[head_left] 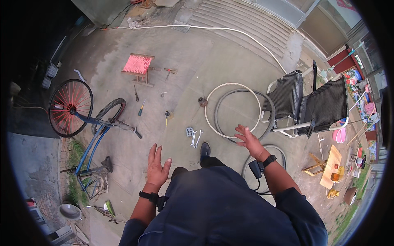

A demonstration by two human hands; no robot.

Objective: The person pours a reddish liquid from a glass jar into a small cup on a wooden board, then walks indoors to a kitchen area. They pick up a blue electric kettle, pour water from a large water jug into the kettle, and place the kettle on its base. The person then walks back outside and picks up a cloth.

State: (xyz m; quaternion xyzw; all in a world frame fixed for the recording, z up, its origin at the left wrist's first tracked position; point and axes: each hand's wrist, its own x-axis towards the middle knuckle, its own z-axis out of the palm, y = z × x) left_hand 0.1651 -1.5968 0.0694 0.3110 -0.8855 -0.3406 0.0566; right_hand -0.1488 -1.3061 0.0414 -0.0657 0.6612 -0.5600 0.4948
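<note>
Both hands are empty with fingers spread apart: the left hand [157, 164] hovers over bare concrete floor [197, 61], and the right hand [248, 141] hangs right over the edge of the white tyre hoop [213, 92] and the black tyre [266, 106] lying overlapped on the ground. 2 wrenches [196, 138] sit on the floor between the hands, just above the person's black shoe [205, 150]. Off to the left there's an upturned blue bike frame [92, 141] with a red-spoked wheel [70, 108], and a black folding lounge chair [316, 104] stands to the right.

Tyres [242, 112], wrenches [196, 138] ahead; bare concrete [123, 160] left.
</note>
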